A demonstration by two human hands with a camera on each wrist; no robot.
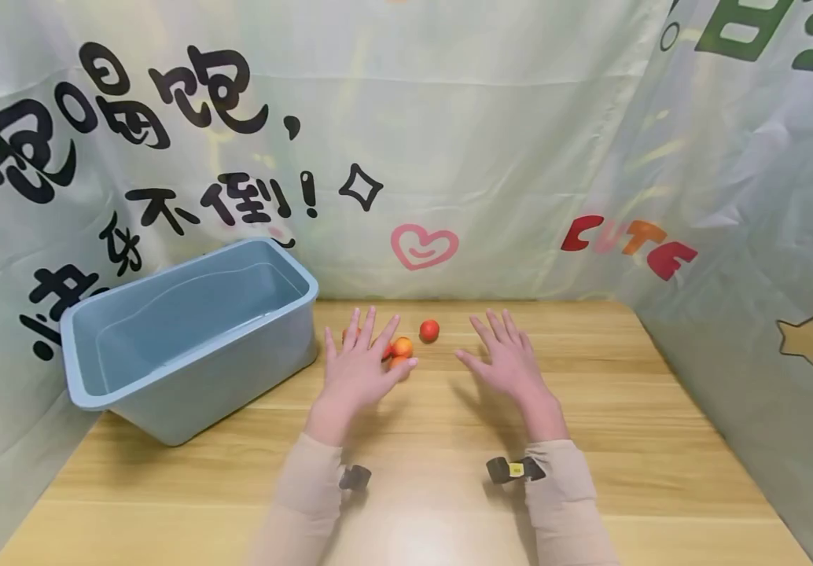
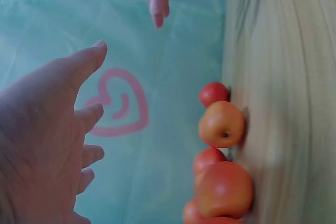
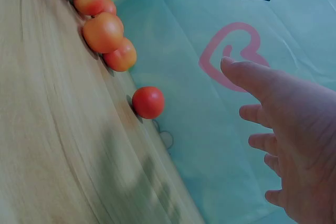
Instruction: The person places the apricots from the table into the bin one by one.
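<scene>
My left hand [image 1: 357,373] hovers over the table with its fingers spread, holding nothing. It partly covers a cluster of several round red and orange fruits; one orange fruit [image 1: 402,347] shows beside its thumb. To the right, my right hand [image 1: 510,365] is also raised, palm down, fingers apart and nothing in it. A single red fruit [image 1: 429,331] sits apart from the cluster, between the two hands and farther back. In the left wrist view, an orange fruit [image 2: 222,124] shows a small dark dimple. The right wrist view has the fruits in a line, the red one nearest that hand.
A blue-grey plastic bin [image 1: 215,377] stands open-topped at the table's left, angled. The wooden table [image 1: 633,440] meets a printed cloth backdrop [image 1: 505,157] behind it and on both sides. Each sleeve wears a small black camera [image 1: 505,470] at the wrist.
</scene>
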